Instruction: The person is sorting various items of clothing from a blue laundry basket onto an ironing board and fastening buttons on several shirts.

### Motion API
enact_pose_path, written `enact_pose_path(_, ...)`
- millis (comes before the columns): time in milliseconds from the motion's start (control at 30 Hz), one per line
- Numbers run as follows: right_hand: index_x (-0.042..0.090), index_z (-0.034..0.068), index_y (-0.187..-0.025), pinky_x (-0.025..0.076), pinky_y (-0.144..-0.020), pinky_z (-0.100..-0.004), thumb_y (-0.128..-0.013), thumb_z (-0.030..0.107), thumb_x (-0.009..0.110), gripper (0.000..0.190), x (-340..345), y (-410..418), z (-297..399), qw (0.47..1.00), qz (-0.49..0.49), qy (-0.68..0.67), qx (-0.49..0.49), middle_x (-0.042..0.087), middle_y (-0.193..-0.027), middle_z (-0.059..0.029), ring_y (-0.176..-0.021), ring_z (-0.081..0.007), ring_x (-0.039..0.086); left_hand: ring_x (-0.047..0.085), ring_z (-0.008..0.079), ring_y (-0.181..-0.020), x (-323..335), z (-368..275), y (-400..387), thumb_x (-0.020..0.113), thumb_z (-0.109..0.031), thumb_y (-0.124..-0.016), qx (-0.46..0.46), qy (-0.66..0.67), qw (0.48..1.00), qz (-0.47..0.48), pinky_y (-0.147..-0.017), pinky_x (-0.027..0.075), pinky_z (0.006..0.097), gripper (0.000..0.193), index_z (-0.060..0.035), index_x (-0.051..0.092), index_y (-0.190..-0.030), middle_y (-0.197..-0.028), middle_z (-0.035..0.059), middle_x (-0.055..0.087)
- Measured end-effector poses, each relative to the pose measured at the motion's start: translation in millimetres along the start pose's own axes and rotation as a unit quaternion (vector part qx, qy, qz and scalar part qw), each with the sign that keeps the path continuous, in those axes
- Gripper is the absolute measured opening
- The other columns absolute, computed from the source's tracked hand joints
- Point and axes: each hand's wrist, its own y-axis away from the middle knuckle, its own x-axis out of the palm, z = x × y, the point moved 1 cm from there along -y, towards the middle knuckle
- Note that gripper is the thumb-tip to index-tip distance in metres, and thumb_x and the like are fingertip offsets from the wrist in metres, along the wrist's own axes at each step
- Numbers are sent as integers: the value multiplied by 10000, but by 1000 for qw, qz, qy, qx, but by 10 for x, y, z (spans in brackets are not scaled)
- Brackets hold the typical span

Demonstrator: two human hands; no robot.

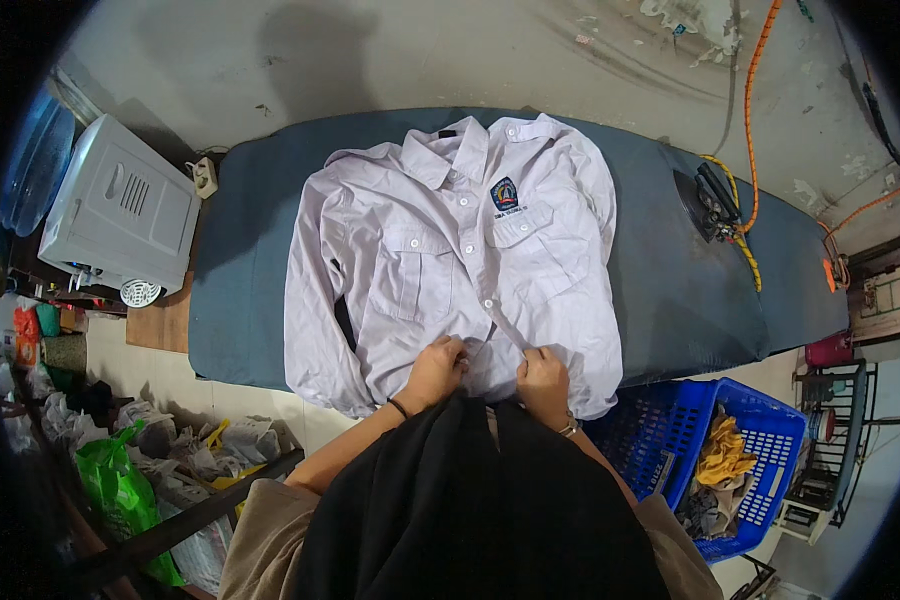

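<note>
A white long-sleeved button shirt (420,270) lies front up on a grey-blue padded ironing board (247,315), its collar toward the wall. It has two flap pockets and an embroidered badge with writing on the chest. My left hand (436,371) has its fingers closed on the shirt's lower front, just left of the button placket. The placket's edge is pinched in my right hand (544,381), and the front gapes slightly between the two hands. The shirt's hem is partly hidden by my hands and a black cloth garment (480,510) that I wear.
An electric iron (705,202) stands at the board's right, its orange and yellow cord rising beside the wall. A blue plastic basket (784,427) with crumpled clothes is at lower right. Left are a white appliance (124,202), a power socket (205,177) and several plastic bags (120,480).
</note>
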Motion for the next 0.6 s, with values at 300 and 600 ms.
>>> enact_pose_path(300,561,41,-754,432,-598,-435,-751,158,608,126,-156,-121,327,991,50,-121,-3,576,-691,-150,-679,-359,567,614,306,-658,-57,-158,-62,686,-98,-661,-65,-5,996,57,-610,483,361,154,2,596,-737,-706,152,624)
enact_pose_path(600,525,25,-793,443,-609,-456,-798,125,549,103,-221,-110,329,978,127,-96,-135,548,-784,-167,-724,-373,559,578,109,-620,271,-200,85,699,-85,-706,-214,315,924,10,-558,463,250,151,24,610,-759,-690,70,629)
